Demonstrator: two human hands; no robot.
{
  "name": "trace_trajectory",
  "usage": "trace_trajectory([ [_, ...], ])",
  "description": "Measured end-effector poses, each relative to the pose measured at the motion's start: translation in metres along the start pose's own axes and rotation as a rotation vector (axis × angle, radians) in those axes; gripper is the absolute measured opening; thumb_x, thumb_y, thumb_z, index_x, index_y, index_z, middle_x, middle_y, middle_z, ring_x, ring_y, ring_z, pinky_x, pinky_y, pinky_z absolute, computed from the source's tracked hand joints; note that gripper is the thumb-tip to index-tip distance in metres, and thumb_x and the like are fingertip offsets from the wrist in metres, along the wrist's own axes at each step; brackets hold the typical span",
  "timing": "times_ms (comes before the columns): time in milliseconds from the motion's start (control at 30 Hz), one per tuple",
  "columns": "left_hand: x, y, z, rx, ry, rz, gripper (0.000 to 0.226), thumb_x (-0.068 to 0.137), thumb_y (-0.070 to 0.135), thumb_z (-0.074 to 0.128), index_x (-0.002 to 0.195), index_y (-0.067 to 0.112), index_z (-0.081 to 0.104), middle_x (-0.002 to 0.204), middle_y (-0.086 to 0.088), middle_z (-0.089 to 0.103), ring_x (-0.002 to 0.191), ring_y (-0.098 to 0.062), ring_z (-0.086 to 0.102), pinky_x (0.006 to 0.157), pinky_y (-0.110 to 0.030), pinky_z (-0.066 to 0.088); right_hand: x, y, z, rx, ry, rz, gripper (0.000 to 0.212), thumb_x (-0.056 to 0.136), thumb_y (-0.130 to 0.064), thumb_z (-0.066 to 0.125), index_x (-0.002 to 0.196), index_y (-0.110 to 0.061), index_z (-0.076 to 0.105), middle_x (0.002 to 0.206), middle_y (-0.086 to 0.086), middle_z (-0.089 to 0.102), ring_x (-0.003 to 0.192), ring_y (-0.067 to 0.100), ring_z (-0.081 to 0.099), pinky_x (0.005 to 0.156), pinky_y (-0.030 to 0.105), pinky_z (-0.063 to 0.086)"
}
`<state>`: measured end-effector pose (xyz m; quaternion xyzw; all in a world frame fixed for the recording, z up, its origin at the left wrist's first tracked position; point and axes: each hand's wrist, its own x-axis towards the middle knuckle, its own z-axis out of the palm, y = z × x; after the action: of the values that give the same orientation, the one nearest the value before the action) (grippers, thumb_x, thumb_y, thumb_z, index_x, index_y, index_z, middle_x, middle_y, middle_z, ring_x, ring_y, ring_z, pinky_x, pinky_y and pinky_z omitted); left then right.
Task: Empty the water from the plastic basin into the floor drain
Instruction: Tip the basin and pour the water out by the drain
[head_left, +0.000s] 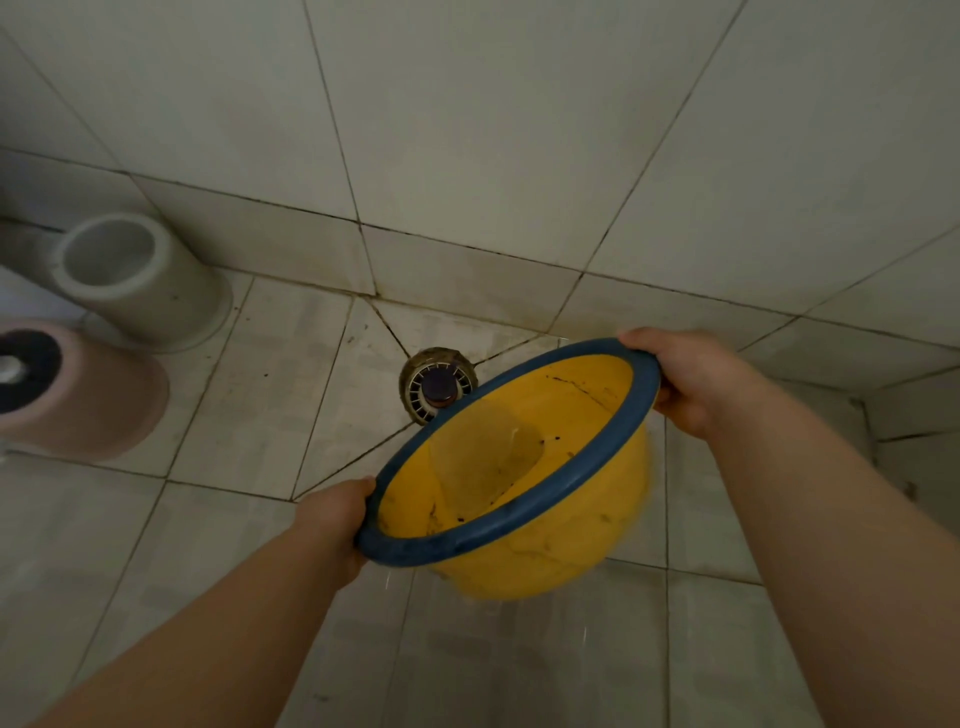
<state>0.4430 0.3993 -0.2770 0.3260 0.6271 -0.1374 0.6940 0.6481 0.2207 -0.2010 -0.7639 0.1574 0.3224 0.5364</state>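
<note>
A yellow plastic basin (540, 540) with a blue rim hangs tilted above the tiled floor, its mouth turned up and to the left toward the floor drain (435, 383). My left hand (337, 519) grips the rim's near-left side, and my right hand (685, 379) grips the far-right side. The inside of the basin shows dark specks and streaks; I see no pool of water in it. A few drops fall below it. The round drain has a white grille with a dark cap, and the basin's rim overlaps its lower right edge.
A white cylindrical container (140, 280) stands at the wall on the left. A pink holder (78, 395) with a dark top sits in front of it. Tiled walls meet in a corner just behind the drain. A raised tile step (914, 431) runs on the right.
</note>
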Motion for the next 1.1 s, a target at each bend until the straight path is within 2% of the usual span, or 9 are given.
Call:
trace_trajectory([
  [167,-0.001,0.001,-0.001,0.025,0.016,0.004,0.046,0.103,0.020,0.032,0.142,-0.004,0.036,0.148,-0.021,0.040,0.136,-0.035,0.039,0.107,-0.041,0.032,-0.001,-0.002,0.001,0.017,0.004,-0.011,0.015,0.085,-0.018,0.061,0.074,-0.011,0.056,0.064,0.004,0.054,0.037,0.008,0.053,0.034,0.014,0.038],
  [267,-0.003,0.002,-0.001,0.031,0.009,-0.006,0.047,0.103,0.022,0.031,0.144,-0.002,0.033,0.150,-0.020,0.038,0.137,-0.035,0.037,0.111,-0.041,0.030,-0.001,-0.002,0.001,0.027,-0.002,-0.011,0.016,0.085,-0.018,0.062,0.073,-0.011,0.055,0.061,0.004,0.052,0.028,0.004,0.048,0.032,0.013,0.036],
  [433,-0.006,0.003,0.000,0.034,0.020,-0.017,0.047,0.103,0.022,0.031,0.144,-0.003,0.034,0.149,-0.021,0.038,0.137,-0.035,0.038,0.111,-0.042,0.030,0.000,-0.002,0.001,0.013,-0.004,-0.013,0.018,0.085,-0.019,0.062,0.071,-0.011,0.055,0.055,0.003,0.051,0.028,0.005,0.046,0.033,0.013,0.035],
  [600,-0.009,0.004,0.003,0.045,0.002,-0.010,0.048,0.105,0.021,0.025,0.146,-0.003,0.027,0.154,-0.019,0.030,0.141,-0.034,0.030,0.115,-0.040,0.023,0.001,-0.002,0.003,-0.003,-0.003,-0.016,0.014,0.085,-0.020,0.062,0.075,-0.011,0.056,0.065,0.005,0.053,0.046,0.013,0.051,0.036,0.015,0.040],
  [700,-0.009,0.004,0.003,0.061,0.007,-0.011,0.049,0.105,0.021,0.023,0.147,-0.003,0.025,0.155,-0.019,0.028,0.143,-0.033,0.027,0.116,-0.040,0.020,0.001,-0.002,0.003,0.009,-0.009,-0.015,0.015,0.085,-0.019,0.062,0.074,-0.012,0.055,0.062,0.004,0.051,0.035,0.008,0.050,0.034,0.014,0.037],
  [767,-0.008,0.004,0.001,0.080,0.009,-0.019,0.049,0.105,0.022,0.023,0.147,-0.003,0.025,0.155,-0.019,0.028,0.143,-0.033,0.026,0.117,-0.040,0.019,0.002,-0.001,0.003,-0.006,-0.014,-0.013,0.016,0.085,-0.020,0.062,0.073,-0.012,0.055,0.063,0.004,0.050,0.039,0.010,0.049,0.035,0.016,0.038],
  [867,-0.008,0.005,0.001,0.100,0.015,-0.015,0.048,0.105,0.021,0.023,0.146,-0.005,0.027,0.155,-0.019,0.028,0.143,-0.033,0.027,0.117,-0.040,0.019,0.002,-0.001,0.003,0.005,-0.008,-0.024,0.018,0.084,-0.019,0.063,0.070,-0.012,0.054,0.061,0.004,0.049,0.033,0.007,0.047,0.035,0.015,0.037],
  [967,-0.010,0.004,0.003,0.099,0.008,-0.008,0.048,0.105,0.020,0.023,0.146,-0.004,0.027,0.154,-0.019,0.029,0.142,-0.033,0.027,0.116,-0.040,0.021,-0.001,-0.004,0.003,0.008,-0.002,-0.031,0.015,0.084,-0.018,0.063,0.073,-0.011,0.056,0.063,0.005,0.051,0.039,0.009,0.048,0.035,0.015,0.038],
  [1100,-0.010,0.005,0.005,0.068,0.001,-0.032,0.049,0.105,0.022,0.023,0.146,-0.005,0.025,0.155,-0.020,0.027,0.143,-0.033,0.026,0.117,-0.040,0.019,-0.002,-0.008,0.001,0.009,-0.003,-0.048,0.016,0.085,-0.016,0.061,0.072,-0.010,0.054,0.062,0.005,0.047,0.028,0.005,0.044,0.033,0.012,0.033],
])
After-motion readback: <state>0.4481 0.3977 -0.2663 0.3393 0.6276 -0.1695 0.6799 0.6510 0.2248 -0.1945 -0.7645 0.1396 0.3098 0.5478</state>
